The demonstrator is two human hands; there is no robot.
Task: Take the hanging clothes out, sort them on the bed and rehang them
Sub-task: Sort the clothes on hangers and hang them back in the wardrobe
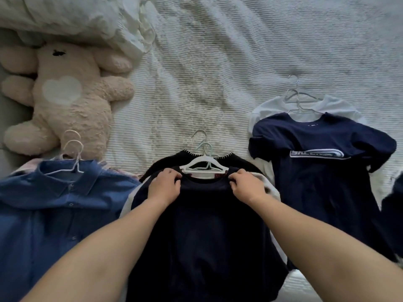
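Three piles of clothes on hangers lie on the bed [218, 73]. In the middle, a dark navy top [202, 232] lies uppermost on a white hanger [205, 167], over a black garment with white stitched trim [165, 163]. My left hand [166, 184] pinches the top's left shoulder by the collar. On the right shoulder, my right hand [246, 185] grips the same top. At the left lies a blue denim shirt [54, 210] on a white hanger. A navy printed T-shirt [316, 166] covers a white garment [305, 105] at the right.
A beige plush toy [65, 101] with a white heart lies at the left. A crumpled white duvet [76, 16] sits at the top left. Another dark garment [392, 214] shows at the right edge. The white ribbed bedspread extends beyond the piles.
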